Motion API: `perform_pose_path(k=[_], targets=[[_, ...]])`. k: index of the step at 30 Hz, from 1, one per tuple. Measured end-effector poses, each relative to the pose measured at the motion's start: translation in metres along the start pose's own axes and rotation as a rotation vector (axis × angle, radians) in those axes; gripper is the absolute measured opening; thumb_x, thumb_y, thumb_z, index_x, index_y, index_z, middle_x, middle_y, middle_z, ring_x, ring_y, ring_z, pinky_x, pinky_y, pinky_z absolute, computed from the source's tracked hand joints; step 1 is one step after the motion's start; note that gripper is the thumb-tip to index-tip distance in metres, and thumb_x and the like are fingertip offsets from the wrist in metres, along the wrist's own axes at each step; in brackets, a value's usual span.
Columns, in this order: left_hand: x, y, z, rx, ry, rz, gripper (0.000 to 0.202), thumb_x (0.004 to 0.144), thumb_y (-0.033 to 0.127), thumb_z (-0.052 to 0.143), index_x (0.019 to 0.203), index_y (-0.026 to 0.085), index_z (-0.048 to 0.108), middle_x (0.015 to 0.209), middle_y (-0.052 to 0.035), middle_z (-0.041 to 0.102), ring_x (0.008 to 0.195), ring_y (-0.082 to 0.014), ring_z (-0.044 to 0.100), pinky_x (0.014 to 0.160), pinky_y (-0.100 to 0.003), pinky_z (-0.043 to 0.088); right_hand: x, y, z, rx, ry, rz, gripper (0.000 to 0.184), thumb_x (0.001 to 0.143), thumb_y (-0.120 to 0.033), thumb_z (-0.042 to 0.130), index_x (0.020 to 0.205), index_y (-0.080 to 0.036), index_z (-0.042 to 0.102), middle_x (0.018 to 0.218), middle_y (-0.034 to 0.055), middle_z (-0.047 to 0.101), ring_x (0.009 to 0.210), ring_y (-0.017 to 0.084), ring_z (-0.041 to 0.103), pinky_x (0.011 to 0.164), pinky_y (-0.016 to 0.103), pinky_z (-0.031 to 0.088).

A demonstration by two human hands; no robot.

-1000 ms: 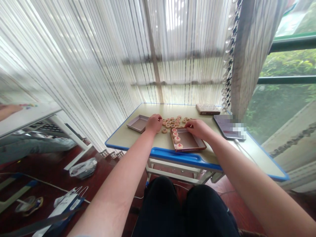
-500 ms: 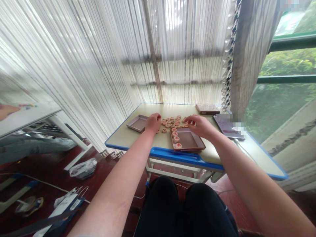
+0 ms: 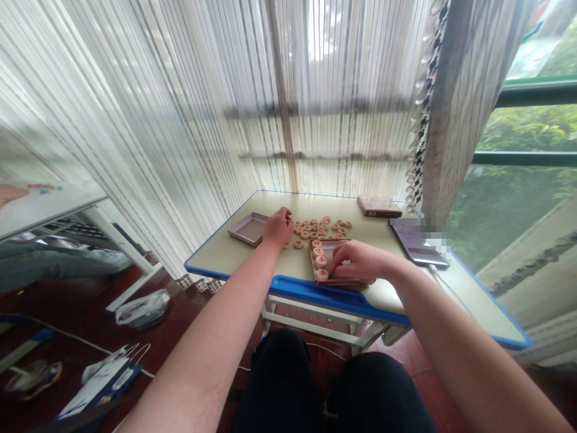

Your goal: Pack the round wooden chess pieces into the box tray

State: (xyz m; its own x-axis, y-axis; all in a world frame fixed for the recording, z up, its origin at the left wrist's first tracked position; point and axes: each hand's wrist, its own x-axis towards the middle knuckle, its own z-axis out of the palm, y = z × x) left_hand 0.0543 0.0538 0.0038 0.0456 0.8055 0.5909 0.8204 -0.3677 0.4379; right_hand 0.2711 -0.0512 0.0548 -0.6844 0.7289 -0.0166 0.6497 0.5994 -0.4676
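My right hand (image 3: 349,258) reaches down into a shallow open box (image 3: 312,273), its fingers pinched together by the lowest piece; what they hold, if anything, is hidden. Along the box's left side runs a column of round wooden Chinese chess pieces (image 3: 321,261) with red characters. My left hand (image 3: 279,227) is curled closed between an open box lid (image 3: 247,230) and the loose Chinese chess pieces (image 3: 314,227) scattered on the table. Its fingertips are turned away, so their contents do not show. A single piece (image 3: 298,244) lies nearer me, right of that hand.
The pale table (image 3: 225,255) has a blue edge with a blue pen groove (image 3: 311,291) at the front. A closed flat box (image 3: 379,205) lies at the back right. In front of it is a tablet (image 3: 417,243) with a cable. Curtains (image 3: 324,132) hang behind.
My right hand has moved from above the loose pieces down and toward me into the open box, its fingers now pinched. My left hand has stayed nearly in place. The view has shifted slightly.
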Motion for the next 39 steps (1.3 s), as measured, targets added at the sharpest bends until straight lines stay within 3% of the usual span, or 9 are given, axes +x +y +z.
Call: perform_pose_path(k=[6, 12, 17, 23, 28, 33, 39], targets=[[0.000, -0.001, 0.001, 0.033, -0.023, -0.003, 0.021, 0.077, 0.014, 0.046, 0.094, 0.018, 0.058, 0.085, -0.0052, 0.065, 0.076, -0.0161, 0.059, 0.072, -0.029, 0.046, -0.002, 0.004, -0.003, 0.043, 0.049, 0.032, 0.022, 0.069, -0.021, 0.055, 0.075, -0.022, 0.075, 0.071, 0.0012, 0.067, 0.064, 0.014, 0.056, 0.063, 0.024, 0.042], [-0.002, 0.000, 0.000, 0.080, -0.128, 0.126, 0.019, 0.074, 0.023, 0.052, 0.084, 0.020, 0.069, 0.091, -0.0048, 0.067, 0.095, -0.0210, 0.055, 0.090, -0.033, 0.042, -0.003, 0.020, -0.014, 0.188, 0.241, 0.038, 0.022, 0.072, -0.024, 0.052, 0.073, -0.017, 0.073, 0.076, 0.0037, 0.067, 0.071, 0.016, 0.058, 0.068, 0.026, 0.043], [-0.004, 0.003, -0.002, 0.102, -0.270, 0.184, 0.024, 0.075, 0.031, 0.051, 0.085, 0.024, 0.072, 0.084, -0.0024, 0.067, 0.084, -0.0185, 0.057, 0.083, -0.030, 0.044, 0.005, 0.035, -0.010, 0.166, 0.407, 0.035, 0.022, 0.070, -0.023, 0.052, 0.068, -0.016, 0.072, 0.075, 0.0044, 0.064, 0.074, 0.016, 0.056, 0.071, 0.026, 0.042], [-0.005, 0.005, -0.004, 0.096, -0.313, 0.191, 0.028, 0.072, 0.036, 0.054, 0.090, 0.023, 0.071, 0.084, -0.0036, 0.066, 0.083, -0.0183, 0.057, 0.081, -0.029, 0.044, 0.011, 0.048, -0.002, 0.143, 0.535, 0.106, 0.022, 0.071, -0.024, 0.052, 0.072, -0.016, 0.073, 0.075, 0.0035, 0.060, 0.070, 0.015, 0.055, 0.066, 0.026, 0.041], [-0.006, 0.005, -0.004, 0.060, -0.303, 0.210, 0.027, 0.073, 0.038, 0.055, 0.088, 0.023, 0.071, 0.083, -0.0041, 0.067, 0.082, -0.0191, 0.058, 0.083, -0.031, 0.044, 0.014, 0.052, 0.000, 0.091, 0.649, 0.144, 0.020, 0.070, -0.024, 0.054, 0.072, -0.017, 0.073, 0.084, 0.0055, 0.059, 0.078, 0.017, 0.056, 0.074, 0.027, 0.042], [-0.010, 0.009, -0.006, 0.052, -0.314, 0.184, 0.023, 0.072, 0.037, 0.058, 0.085, 0.023, 0.071, 0.083, -0.0036, 0.068, 0.084, -0.0205, 0.058, 0.083, -0.033, 0.044, 0.013, 0.060, 0.001, 0.086, 0.767, 0.185, 0.023, 0.070, -0.024, 0.056, 0.086, -0.017, 0.072, 0.090, 0.0065, 0.057, 0.082, 0.018, 0.055, 0.078, 0.029, 0.043], [-0.010, 0.015, -0.007, -0.061, -0.195, 0.165, 0.031, 0.071, 0.033, 0.063, 0.100, 0.021, 0.064, 0.089, -0.0032, 0.069, 0.090, -0.0213, 0.059, 0.086, -0.035, 0.044, 0.014, 0.062, 0.002, 0.057, 0.758, 0.190, 0.031, 0.069, -0.024, 0.058, 0.097, -0.016, 0.069, 0.092, 0.0072, 0.056, 0.081, 0.017, 0.054, 0.076, 0.029, 0.043]])
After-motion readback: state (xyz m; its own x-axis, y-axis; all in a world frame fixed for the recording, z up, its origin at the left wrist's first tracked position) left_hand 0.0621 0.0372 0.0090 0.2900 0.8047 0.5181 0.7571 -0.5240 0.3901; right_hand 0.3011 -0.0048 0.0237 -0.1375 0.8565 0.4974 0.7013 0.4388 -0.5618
